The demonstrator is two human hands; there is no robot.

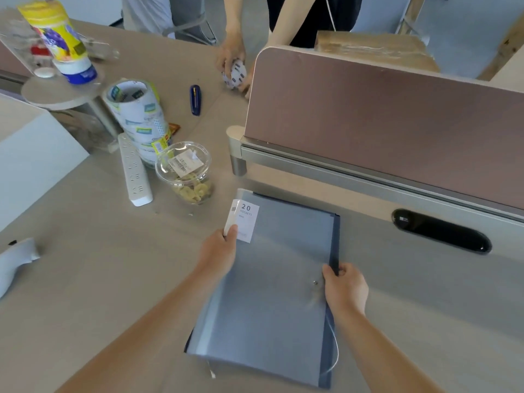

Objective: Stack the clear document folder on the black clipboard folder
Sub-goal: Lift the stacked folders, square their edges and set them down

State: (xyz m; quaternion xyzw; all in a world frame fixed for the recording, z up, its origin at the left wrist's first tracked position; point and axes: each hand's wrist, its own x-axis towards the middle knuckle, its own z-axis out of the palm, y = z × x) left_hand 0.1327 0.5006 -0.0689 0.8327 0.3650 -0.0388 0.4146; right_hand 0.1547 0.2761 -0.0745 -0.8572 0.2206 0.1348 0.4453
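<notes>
The clear document folder [269, 293], frosted and with a white "20 pockets" label at its far left corner, lies flat on top of the black clipboard folder [335, 239]. Only a dark strip of the black folder shows along the right edge and the near left corner. My left hand [219, 251] pinches the clear folder's left edge beside the label. My right hand [344, 285] grips the right edge where both folders meet. A thin white cord hangs off the near right side.
A clear tub of snacks [185, 173], a white power strip [133, 168] and stacked tape rolls [136, 114] sit to the far left. A desk divider [382, 114] runs behind. Another person's hands [234, 66] hold a roll at the back. A black cable slot [441, 231] sits on the right.
</notes>
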